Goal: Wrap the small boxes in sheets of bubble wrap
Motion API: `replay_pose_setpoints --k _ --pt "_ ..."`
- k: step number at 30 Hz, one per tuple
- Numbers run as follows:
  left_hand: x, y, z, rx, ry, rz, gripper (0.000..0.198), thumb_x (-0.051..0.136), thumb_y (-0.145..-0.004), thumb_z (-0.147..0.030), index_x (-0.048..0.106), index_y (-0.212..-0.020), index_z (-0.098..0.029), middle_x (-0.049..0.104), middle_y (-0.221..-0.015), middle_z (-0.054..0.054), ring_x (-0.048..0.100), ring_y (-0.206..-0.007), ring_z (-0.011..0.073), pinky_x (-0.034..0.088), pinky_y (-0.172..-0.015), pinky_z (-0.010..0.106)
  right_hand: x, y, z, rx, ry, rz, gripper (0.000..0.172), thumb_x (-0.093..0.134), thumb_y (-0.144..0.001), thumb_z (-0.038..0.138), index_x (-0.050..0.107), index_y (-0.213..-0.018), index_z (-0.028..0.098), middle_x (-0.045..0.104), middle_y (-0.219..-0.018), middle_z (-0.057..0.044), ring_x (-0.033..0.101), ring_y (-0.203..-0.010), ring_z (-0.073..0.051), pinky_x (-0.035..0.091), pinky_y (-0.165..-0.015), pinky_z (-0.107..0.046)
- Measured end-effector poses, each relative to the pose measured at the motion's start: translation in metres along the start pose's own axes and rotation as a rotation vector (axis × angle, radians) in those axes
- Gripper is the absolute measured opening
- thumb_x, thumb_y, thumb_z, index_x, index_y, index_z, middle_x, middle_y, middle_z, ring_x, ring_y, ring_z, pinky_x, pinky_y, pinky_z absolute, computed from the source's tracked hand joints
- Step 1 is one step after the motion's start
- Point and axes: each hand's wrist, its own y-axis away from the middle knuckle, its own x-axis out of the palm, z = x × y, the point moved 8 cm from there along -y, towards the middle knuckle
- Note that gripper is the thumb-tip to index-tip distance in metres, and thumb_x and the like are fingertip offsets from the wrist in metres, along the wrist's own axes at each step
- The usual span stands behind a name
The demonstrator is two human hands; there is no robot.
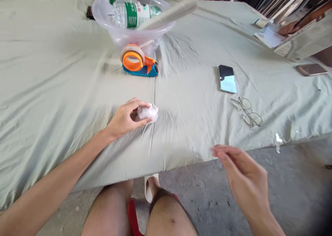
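My left hand (127, 118) grips a small bundle of crumpled clear plastic wrap (150, 113) between thumb and fingers, on the cloth-covered table. What lies inside the wrap cannot be made out. My right hand (245, 180) is over the table's front edge, its thumb and fingertips pinched together. Anything between those fingertips is too small to tell. Close to them, a faint clear scrap (195, 153) lies on the cloth. Beyond the bundle stands an orange and blue tape dispenser (140, 62) with a roll of clear tape on it.
Behind the dispenser, a translucent plastic basin (116, 33) holds a green-labelled bottle (132, 14) and a long pale roll (173, 12). To the right lie a phone (227, 79), glasses (247, 112) and another phone (312, 69). Clear tape (278, 142) hangs at the table edge.
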Motion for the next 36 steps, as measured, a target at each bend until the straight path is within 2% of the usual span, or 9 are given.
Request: replay_pose_setpoints --k 2,4,6,9,11,13,17,22,36 --pt "0.001 0.0 0.001 -0.014 0.004 0.002 0.035 0.09 -0.094 -0.042 0.08 -0.121 -0.023 0.076 -0.109 0.005 0.07 -0.085 0.0142 0.058 -0.07 0.023 0.008 -0.027 0.019 -0.004 -0.138 -0.094 0.016 0.087 -0.101 0.045 0.087 -0.101 0.029 0.087 -0.091 0.0 0.082 -0.076 -0.017 0.07 -0.073 -0.03" --pt "0.002 0.001 0.002 -0.028 0.002 -0.011 0.035 0.09 -0.094 -0.043 0.08 -0.121 -0.023 0.077 -0.109 0.005 0.07 -0.086 0.015 0.057 -0.067 0.022 0.037 -0.059 0.046 -0.127 -0.162 -0.103 0.007 0.085 -0.103 0.035 0.085 -0.103 0.027 0.086 -0.093 0.0 0.084 -0.076 -0.016 0.071 -0.074 -0.029" --pt "0.003 0.002 0.001 -0.031 0.007 -0.043 0.036 0.09 -0.094 -0.044 0.08 -0.121 -0.023 0.078 -0.112 0.006 0.072 -0.088 0.0159 0.057 -0.067 0.022 0.078 -0.088 0.075 -0.362 -0.179 -0.098 0.004 0.078 -0.106 0.024 0.081 -0.104 0.025 0.085 -0.099 0.0 0.085 -0.076 -0.016 0.072 -0.072 -0.031" --pt "0.003 0.004 -0.002 -0.023 -0.016 -0.086 0.03 0.089 -0.096 -0.04 0.079 -0.119 -0.025 0.079 -0.111 0.004 0.075 -0.09 0.016 0.059 -0.069 0.023 0.142 -0.109 0.106 -0.828 -0.09 -0.027 0.018 0.064 -0.109 0.012 0.074 -0.112 0.025 0.086 -0.111 -0.002 0.087 -0.086 -0.017 0.072 -0.076 -0.031" --pt "0.004 0.005 -0.003 -0.026 -0.066 -0.111 0.028 0.089 -0.095 -0.036 0.077 -0.118 -0.025 0.079 -0.106 0.002 0.075 -0.088 0.0162 0.06 -0.071 0.025 0.171 -0.11 0.109 -1.067 0.02 -0.002 0.022 0.061 -0.108 0.006 0.07 -0.114 0.025 0.088 -0.109 -0.003 0.088 -0.091 -0.017 0.069 -0.072 -0.028" --pt "0.004 0.006 -0.005 -0.016 -0.107 -0.129 0.028 0.089 -0.095 -0.034 0.076 -0.118 -0.025 0.079 -0.105 0.002 0.076 -0.088 0.0172 0.061 -0.073 0.027 0.186 -0.109 0.104 -1.183 0.089 0.016 0.023 0.062 -0.106 0.004 0.067 -0.114 0.025 0.089 -0.107 -0.003 0.088 -0.089 -0.016 0.066 -0.068 -0.025" --pt "0.005 0.007 -0.01 0.031 -0.146 -0.151 0.031 0.089 -0.095 -0.031 0.071 -0.12 -0.025 0.08 -0.112 0.002 0.079 -0.094 0.0183 0.065 -0.08 0.029 0.184 -0.105 0.095 -1.219 0.088 0.096 0.022 0.064 -0.105 0.005 0.065 -0.116 0.024 0.091 -0.112 -0.003 0.087 -0.08 -0.013 0.065 -0.066 -0.024" --pt "0.006 0.008 -0.011 0.059 -0.168 -0.16 0.031 0.088 -0.095 -0.028 0.069 -0.12 -0.026 0.079 -0.111 0.001 0.079 -0.094 0.0173 0.063 -0.078 0.027 0.179 -0.103 0.097 -1.22 0.083 0.249 0.024 0.062 -0.107 0.004 0.064 -0.118 0.025 0.091 -0.116 -0.003 0.09 -0.093 -0.016 0.068 -0.068 -0.025" --pt "0.007 0.009 -0.007 0.029 -0.181 -0.169 0.031 0.086 -0.097 -0.033 0.068 -0.122 -0.027 0.075 -0.106 0.0 0.069 -0.083 0.015 0.058 -0.073 0.028 0.181 -0.099 0.1 -1.277 0.214 0.304 0.025 0.054 -0.109 0.001 0.062 -0.115 0.023 0.088 -0.101 0.0 0.084 -0.082 -0.016 0.06 -0.064 -0.027"
